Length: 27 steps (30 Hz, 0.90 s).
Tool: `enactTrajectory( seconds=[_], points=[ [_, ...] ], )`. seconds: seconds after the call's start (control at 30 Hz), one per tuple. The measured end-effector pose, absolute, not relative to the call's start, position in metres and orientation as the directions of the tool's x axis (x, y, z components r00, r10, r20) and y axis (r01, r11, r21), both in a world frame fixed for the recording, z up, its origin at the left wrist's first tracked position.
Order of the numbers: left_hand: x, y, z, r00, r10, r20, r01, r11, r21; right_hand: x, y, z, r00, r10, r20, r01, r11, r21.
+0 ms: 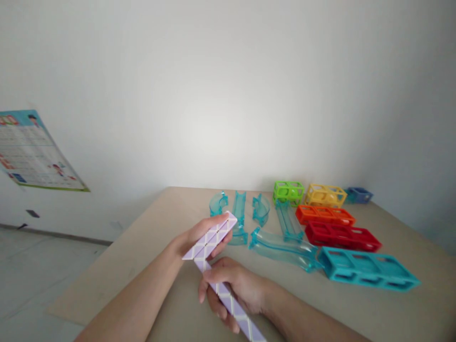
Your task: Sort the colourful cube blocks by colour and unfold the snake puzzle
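A lilac snake puzzle with white-edged triangular segments is held in both hands above the table. Its far end is folded into two strips lying side by side, and a long straight part runs down to the lower frame edge. My left hand is closed round the folded end, with fingertips showing on its right side. Lower down, my right hand grips the straight part, thumb on top and fingers curled beneath. Just beyond the hands lie clear teal track pieces, among them a curved one and a long wavy one.
On the right of the table stand open block frames: teal, red, orange, yellow, green and blue. A white wall rises behind, with a poster at left.
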<state>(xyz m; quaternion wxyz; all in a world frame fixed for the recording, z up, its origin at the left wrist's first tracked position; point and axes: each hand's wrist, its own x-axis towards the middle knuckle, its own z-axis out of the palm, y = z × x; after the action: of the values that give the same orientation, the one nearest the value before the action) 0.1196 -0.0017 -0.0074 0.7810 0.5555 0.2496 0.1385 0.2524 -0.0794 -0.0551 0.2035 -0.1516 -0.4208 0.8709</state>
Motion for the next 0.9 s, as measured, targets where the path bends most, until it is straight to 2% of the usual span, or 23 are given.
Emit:
enactTrajectory(
  seconds=[0.07,0.2,0.3,0.4,0.47,0.63,0.8,0.9],
  points=[
    [0.121,0.000,-0.010,0.811,0.554,-0.188,0.007,0.312,0.950,0.253,-0.081,-0.053,-0.902,0.431,0.015,-0.299,-0.601,-0.741],
    [0.124,0.003,-0.013,0.722,0.685,0.093,-0.213,0.092,0.973,0.259,-0.082,-0.046,-0.908,0.264,0.327,-0.413,-0.705,-0.577],
    [0.125,0.003,-0.013,0.687,0.668,0.286,-0.239,-0.165,0.957,0.265,-0.083,-0.041,-0.859,0.221,0.462,-0.463,-0.721,-0.515],
    [0.124,0.003,-0.014,0.641,0.632,0.436,-0.231,-0.382,0.895,0.271,-0.081,-0.038,-0.827,0.257,0.501,-0.507,-0.726,-0.465],
    [0.124,0.002,-0.016,0.603,0.657,0.453,-0.180,-0.441,0.879,0.274,-0.078,-0.038,-0.826,0.304,0.474,-0.529,-0.707,-0.469],
    [0.122,0.003,-0.025,0.485,0.775,0.405,-0.041,-0.443,0.896,0.279,-0.072,-0.038,-0.836,0.414,0.361,-0.549,-0.646,-0.531],
    [0.122,0.005,-0.026,0.470,0.789,0.396,-0.019,-0.439,0.898,0.276,-0.072,-0.040,-0.773,0.463,0.434,-0.633,-0.606,-0.482],
    [0.123,0.005,-0.026,0.488,0.781,0.389,-0.026,-0.433,0.901,0.274,-0.073,-0.041,-0.757,0.503,0.417,-0.653,-0.589,-0.476]
  ],
)
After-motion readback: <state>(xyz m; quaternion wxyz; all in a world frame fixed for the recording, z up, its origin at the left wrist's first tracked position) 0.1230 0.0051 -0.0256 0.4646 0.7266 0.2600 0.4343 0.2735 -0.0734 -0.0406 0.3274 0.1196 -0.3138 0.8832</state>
